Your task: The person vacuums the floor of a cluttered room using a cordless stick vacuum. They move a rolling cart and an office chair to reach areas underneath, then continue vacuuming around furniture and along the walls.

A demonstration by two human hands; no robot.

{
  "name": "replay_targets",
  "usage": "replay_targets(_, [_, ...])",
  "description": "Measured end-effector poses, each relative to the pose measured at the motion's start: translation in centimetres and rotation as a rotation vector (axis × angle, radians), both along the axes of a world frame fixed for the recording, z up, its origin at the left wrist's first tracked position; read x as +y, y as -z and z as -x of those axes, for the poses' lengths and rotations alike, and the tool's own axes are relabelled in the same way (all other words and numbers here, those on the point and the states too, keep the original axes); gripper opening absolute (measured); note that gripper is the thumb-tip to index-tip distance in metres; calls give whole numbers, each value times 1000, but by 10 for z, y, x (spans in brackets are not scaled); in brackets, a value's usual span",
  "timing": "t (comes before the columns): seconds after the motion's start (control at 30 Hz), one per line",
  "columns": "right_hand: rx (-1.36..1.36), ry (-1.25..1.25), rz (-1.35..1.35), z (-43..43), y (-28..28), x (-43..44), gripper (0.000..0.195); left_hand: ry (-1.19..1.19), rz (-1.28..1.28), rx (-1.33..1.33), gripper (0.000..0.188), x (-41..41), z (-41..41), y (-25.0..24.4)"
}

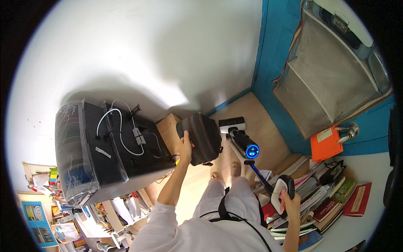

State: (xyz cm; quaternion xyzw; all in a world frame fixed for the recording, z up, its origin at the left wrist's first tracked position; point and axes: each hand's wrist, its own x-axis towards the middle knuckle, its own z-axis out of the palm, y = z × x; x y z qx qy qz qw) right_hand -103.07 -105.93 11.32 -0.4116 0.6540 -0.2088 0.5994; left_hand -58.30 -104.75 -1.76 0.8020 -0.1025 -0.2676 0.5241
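Note:
My left hand (186, 148) grips the near side of a black soft case (203, 138) with zips. The case is beside a wooden block or box (170, 127) at the wall; whether it rests on anything I cannot tell. My right hand (290, 201) is closed around the white and black loop handle (280, 193) of an upright floor cleaner. Its body (241, 143) carries a round display (252, 151) glowing blue. The cleaner's floor head (232, 124) lies on the wood-look floor (263, 126) near the corner, to the right of the case.
Left stands a large black appliance (126, 141) with white cables and plastic wrap. Stacked books and papers (315, 195) line my right side. A blue door (277, 53) with a hanging mesh organiser (327, 69), orange card (326, 145) and metal knob (353, 130) is ahead right. Cluttered shelves (37, 223) are at lower left.

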Motion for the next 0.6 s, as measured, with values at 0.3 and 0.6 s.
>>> replay_targets(0.3, [-4, -134, -147, -24, -4, 5, 45, -344, -30, -248, 59, 136, 45, -40])
replay_targets(0.6, [137, -594, 382, -95, 50, 106, 49, -451, -18, -302, 47, 313, 89, -57])
